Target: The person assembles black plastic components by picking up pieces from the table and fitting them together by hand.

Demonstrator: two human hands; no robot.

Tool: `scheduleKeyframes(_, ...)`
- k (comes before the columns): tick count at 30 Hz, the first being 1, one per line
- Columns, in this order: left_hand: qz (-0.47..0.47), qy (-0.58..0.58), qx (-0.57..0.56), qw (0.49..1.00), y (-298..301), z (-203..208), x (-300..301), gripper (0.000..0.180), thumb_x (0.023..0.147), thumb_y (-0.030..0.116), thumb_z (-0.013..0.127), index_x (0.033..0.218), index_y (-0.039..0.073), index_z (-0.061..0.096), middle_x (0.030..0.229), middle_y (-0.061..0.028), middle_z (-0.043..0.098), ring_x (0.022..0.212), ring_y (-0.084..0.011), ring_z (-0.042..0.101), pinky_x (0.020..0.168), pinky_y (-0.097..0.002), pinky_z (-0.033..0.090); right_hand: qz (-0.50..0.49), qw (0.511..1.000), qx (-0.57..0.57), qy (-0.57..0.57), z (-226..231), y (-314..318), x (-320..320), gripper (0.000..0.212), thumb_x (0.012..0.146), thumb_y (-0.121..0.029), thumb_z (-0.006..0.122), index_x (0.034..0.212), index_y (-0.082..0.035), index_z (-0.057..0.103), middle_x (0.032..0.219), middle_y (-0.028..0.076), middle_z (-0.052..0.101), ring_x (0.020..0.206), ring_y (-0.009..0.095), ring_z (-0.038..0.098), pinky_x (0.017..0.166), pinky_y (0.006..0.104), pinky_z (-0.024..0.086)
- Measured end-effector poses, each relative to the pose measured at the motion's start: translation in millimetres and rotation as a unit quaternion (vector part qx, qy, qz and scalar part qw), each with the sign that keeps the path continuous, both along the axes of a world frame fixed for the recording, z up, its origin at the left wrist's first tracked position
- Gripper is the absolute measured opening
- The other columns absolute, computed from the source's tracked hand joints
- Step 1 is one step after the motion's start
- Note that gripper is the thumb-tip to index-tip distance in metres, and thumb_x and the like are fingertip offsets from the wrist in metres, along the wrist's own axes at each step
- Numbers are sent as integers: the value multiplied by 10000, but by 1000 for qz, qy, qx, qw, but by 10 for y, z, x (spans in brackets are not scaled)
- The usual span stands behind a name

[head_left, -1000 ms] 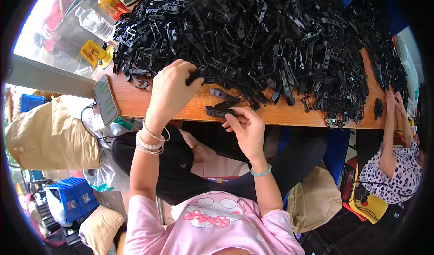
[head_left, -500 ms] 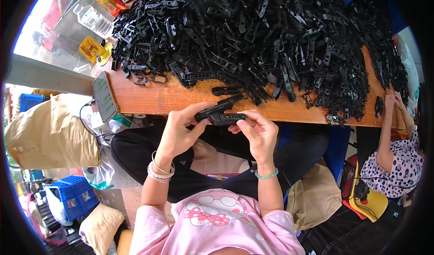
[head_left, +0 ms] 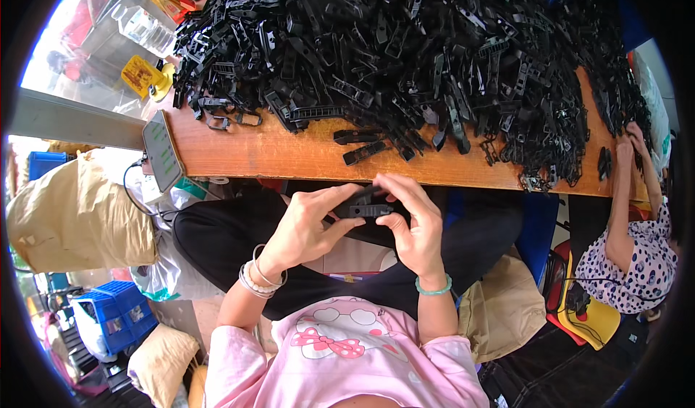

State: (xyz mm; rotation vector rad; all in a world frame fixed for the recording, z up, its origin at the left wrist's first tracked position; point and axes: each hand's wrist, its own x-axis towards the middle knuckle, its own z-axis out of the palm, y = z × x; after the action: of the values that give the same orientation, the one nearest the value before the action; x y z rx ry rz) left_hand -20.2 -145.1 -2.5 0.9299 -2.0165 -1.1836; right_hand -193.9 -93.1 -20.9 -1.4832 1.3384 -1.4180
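Observation:
Between my two hands is a small black plastic part (head_left: 370,210), held in front of the table's near edge above my lap. My left hand (head_left: 316,216) grips its left end with thumb and fingers. My right hand (head_left: 411,216) pinches the right end, fingers curled over the far side. Whether it is one piece or two pressed together I cannot tell. Just beyond, a few black plastic pieces (head_left: 362,152) lie apart at the table's edge. A great heap of similar black parts (head_left: 376,53) covers most of the wooden table (head_left: 253,153).
A phone (head_left: 163,152) leans at the table's left edge, near a yellow container (head_left: 140,76) and a clear bottle (head_left: 148,31). At the right, another person (head_left: 628,256) has both hands at the table. Brown sacks (head_left: 83,216) and a blue basket (head_left: 118,317) stand lower left.
Both hands have drawn back slightly from the table with the black part. A long black piece that was by my left fingers now lies on the table's edge.

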Motion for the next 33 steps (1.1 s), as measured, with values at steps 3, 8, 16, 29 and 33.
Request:
scheduleKeyframes(3, -8, -20, -12, 1000, 62, 8, -46, 364, 731, 37, 730, 1059, -61, 607, 770, -151, 647, 559, -173, 635, 491, -251, 492, -49, 998, -33, 22, -63, 17, 0, 217, 750, 50, 670, 963, 18, 649, 903, 141, 645, 779, 239, 628, 670, 279, 492)
scheduleKeyframes(8, -71, -71, 104, 990, 60, 62, 54, 378, 772, 158, 746, 1078, -25, 620, 793, -173, 656, 626, -255, 649, 571, -304, 499, 62, 979, 122, -153, -45, 110, -154, 255, 749, 52, 682, 1001, 35, 658, 897, 101, 642, 740, 127, 588, 646, 237, 466)
scheduleKeyframes(16, 316, -280, -252, 871, -752, -301, 606, 203, 805, -14, 571, 1003, 4, 615, 945, -171, 578, 794, -333, 605, 686, -377, 483, 36, 984, 169, -49, -351, 285, -203, 199, 836, 64, 603, 1030, 51, 642, 980, 113, 631, 790, 162, 655, 700, 249, 549)
scheduleKeyframes(29, 273, -177, -377, 867, -572, -147, 347, 160, 811, -28, 585, 968, 4, 590, 958, -140, 578, 793, -294, 600, 721, -352, 492, -424, 830, -31, 360, -378, -41, -1091, 108, 828, -16, 648, 936, -10, 647, 915, 87, 570, 688, 212, 591, 611, 318, 476)
scheduleKeyframes(33, 234, -24, -76, 969, -83, -23, -55, 272, 764, -80, 632, 1009, 10, 555, 857, -58, 620, 685, -104, 564, 590, -224, 447, -382, 897, -21, 219, -314, 83, -799, 86, 809, 17, 653, 893, 15, 633, 969, 107, 629, 690, 173, 602, 580, 265, 471)
